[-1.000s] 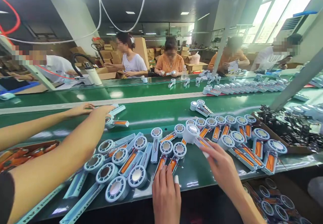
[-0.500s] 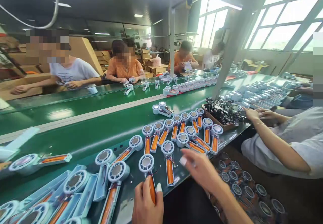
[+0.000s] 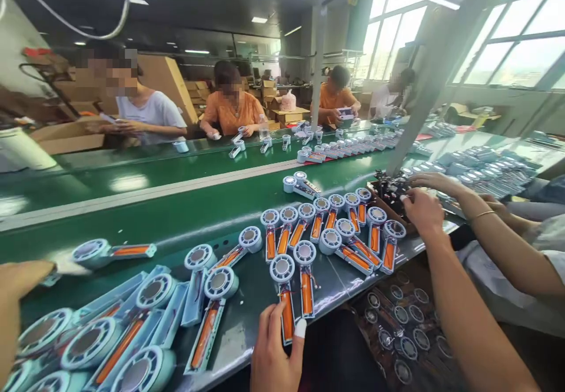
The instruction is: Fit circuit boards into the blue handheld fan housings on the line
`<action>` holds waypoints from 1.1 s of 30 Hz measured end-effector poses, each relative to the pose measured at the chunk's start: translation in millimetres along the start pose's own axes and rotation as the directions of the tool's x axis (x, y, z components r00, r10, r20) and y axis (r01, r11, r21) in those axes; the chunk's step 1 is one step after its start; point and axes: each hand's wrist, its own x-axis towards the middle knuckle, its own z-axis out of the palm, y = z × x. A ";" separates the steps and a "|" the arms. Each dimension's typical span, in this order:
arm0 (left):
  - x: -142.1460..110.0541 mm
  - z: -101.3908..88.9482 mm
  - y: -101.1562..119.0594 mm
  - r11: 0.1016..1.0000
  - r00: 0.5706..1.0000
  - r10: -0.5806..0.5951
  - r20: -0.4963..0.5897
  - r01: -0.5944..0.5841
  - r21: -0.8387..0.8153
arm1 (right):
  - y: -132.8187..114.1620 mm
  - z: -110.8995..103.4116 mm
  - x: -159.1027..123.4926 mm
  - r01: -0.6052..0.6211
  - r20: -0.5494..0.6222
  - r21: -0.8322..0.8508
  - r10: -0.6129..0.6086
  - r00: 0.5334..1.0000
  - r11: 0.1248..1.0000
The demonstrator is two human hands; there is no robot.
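My left hand is at the table's front edge, thumb and fingers closed around the handle of a light blue handheld fan half. That fan half has a round vented head and an orange cell in its open handle. A second fan half lies right beside it, with thin wires at its handle. My right hand is at the near side of a cardboard box of small black parts. White covers show on its fingertips, and the fingers are curled; what they hold is hidden.
Several similar fan halves lie in rows ahead, with more piled at the lower left. Another person's hand reaches over the box; another hand is at far left. A green conveyor runs behind. Below right are more fan parts.
My right hand has moved away from the fan halves, forward and right to the box of black parts. My left hand stays on the same fan half. The view has turned slightly left.
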 end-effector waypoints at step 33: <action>26.7 -50.4 19.0 0.687 0.863 -0.413 0.291 0.505 -0.523 | -161.0 5.6 -234.8 0.103 0.316 0.867 -0.697 0.643 0.488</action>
